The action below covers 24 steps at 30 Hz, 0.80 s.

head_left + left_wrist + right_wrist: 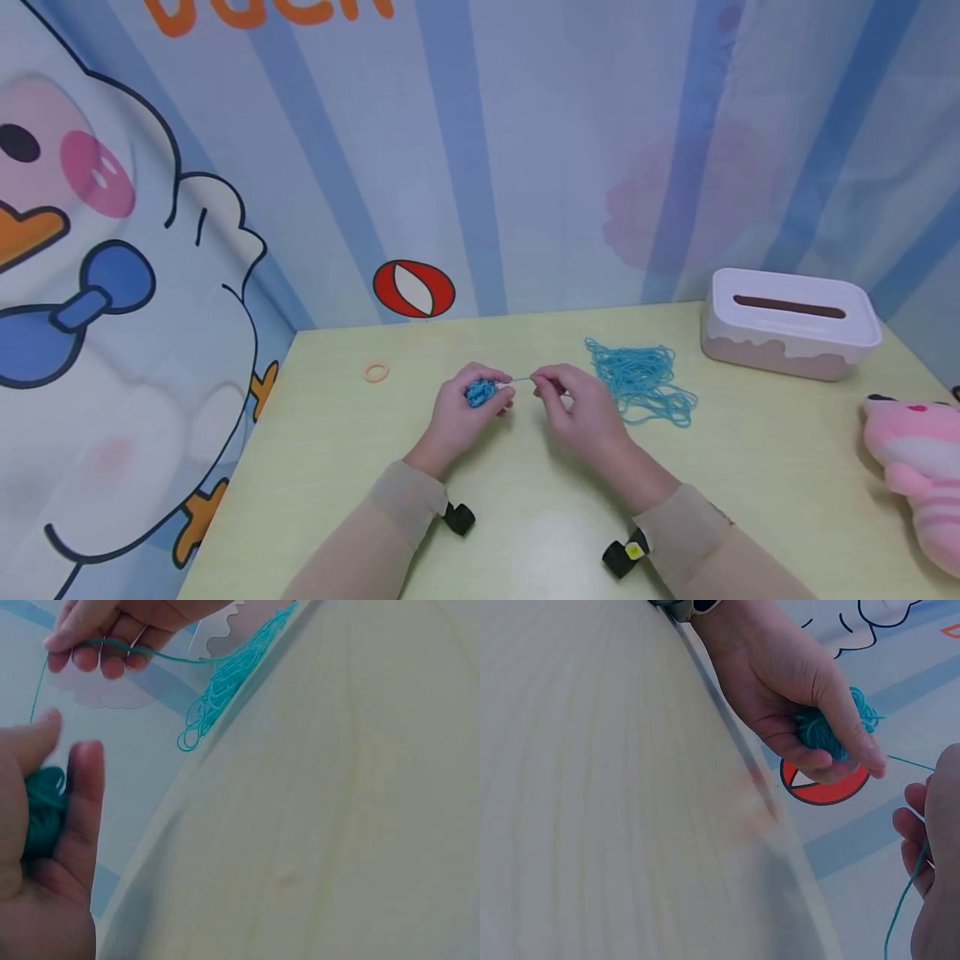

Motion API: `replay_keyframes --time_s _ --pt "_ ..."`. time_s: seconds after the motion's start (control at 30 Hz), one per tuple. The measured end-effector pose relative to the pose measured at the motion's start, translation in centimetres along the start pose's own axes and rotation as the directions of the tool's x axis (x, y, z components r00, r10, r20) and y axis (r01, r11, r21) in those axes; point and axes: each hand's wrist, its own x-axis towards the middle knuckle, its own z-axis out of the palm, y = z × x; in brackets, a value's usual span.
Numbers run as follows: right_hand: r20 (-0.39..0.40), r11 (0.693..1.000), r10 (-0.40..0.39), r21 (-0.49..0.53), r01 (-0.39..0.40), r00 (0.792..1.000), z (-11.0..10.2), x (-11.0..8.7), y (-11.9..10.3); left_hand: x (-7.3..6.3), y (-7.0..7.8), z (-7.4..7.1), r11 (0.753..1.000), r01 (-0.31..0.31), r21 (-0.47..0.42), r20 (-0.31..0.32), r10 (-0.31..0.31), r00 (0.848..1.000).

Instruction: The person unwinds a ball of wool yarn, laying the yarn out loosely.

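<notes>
My left hand [462, 410] grips a small wound ball of teal yarn [480, 392] between thumb and fingers, held over the table. A single strand [520, 380] runs taut from the ball to my right hand [583, 410], which pinches it between thumb and forefinger. In the left wrist view the strand passes under the right hand's fingers [112, 664] and on to a loose heap of the same yarn [232, 682]. That heap [642, 380] lies on the table, just beyond and right of the right hand.
An orange ring [376, 372] lies on the table [337, 500] to the left. At the back right stands a white and pink tissue box [791, 325]. A pink plush toy [918, 475] sits at the right edge. Behind the table hangs a printed cloth [525, 167].
</notes>
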Motion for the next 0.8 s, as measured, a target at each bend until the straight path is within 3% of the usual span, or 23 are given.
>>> replay_keyframes --time_s 0.23,0.5,0.8 --pt "-0.049 0.998 0.033 0.048 -0.031 0.998 -1.9 -0.6 0.3 0.0 -0.3 0.0 0.997 -0.017 -0.081 0.005 0.017 1.0" --pt "-0.165 0.998 -0.002 0.067 0.013 0.986 -4.3 -1.2 2.3 -0.4 0.0 -0.2 0.986 -0.005 -0.17 -0.016 0.003 1.0" --pt "-0.197 0.999 0.019 0.04 -0.011 0.98 -6.7 -2.0 3.5 -0.4 0.1 -0.3 0.981 -0.019 -0.192 0.037 0.026 0.999"
